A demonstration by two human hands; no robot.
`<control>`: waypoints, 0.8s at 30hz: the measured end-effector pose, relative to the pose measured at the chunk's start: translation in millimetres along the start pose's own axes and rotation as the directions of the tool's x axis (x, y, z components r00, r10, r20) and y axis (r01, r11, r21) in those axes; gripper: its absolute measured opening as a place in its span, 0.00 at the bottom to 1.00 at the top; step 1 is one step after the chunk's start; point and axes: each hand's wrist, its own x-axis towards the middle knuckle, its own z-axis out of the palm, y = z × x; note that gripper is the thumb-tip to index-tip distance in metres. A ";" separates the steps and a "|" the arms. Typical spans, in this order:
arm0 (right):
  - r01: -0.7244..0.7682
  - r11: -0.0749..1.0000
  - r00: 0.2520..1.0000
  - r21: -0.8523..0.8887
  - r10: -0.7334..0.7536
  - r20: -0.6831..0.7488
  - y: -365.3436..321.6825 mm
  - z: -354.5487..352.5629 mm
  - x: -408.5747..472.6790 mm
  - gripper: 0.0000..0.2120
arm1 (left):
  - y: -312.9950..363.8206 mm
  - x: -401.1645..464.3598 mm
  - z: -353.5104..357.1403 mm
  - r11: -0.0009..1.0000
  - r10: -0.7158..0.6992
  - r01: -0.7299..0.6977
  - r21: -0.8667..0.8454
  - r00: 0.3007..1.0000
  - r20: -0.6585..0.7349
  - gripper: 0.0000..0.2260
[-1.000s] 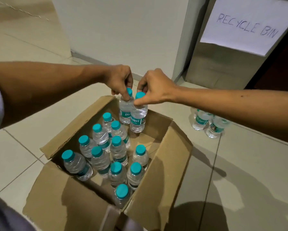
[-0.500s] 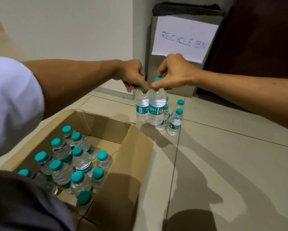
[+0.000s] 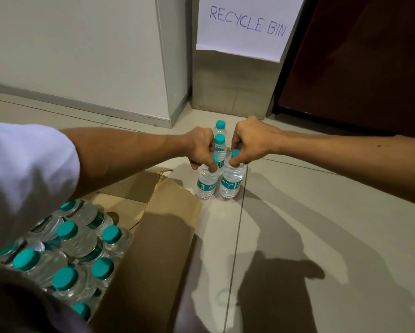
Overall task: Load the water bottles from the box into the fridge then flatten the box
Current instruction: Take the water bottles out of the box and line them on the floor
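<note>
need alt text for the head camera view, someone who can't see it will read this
A person's left hand and right hand each pinch the teal cap of a small water bottle, the left bottle and right bottle upright on the tiled floor. Two more bottles stand behind them, before a box labelled RECYCLE BIN. An open cardboard box of bottles sits lower left.

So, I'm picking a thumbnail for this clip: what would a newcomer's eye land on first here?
First, the two hands meeting mid-frame: the left hand and the right hand each pinch the teal cap of an upright water bottle, the left bottle and the right bottle, side by side on the tiled floor. Next, the handwritten RECYCLE BIN sign above them, then the open cardboard box of teal-capped bottles at lower left.
</note>
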 end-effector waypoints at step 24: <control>-0.008 0.996 1.000 -0.089 0.008 0.003 14.6 33.8 13.7 0.17 | -8.6 20.9 18.8 0.991 0.100 -0.088 0.096 0.986 -0.130 0.23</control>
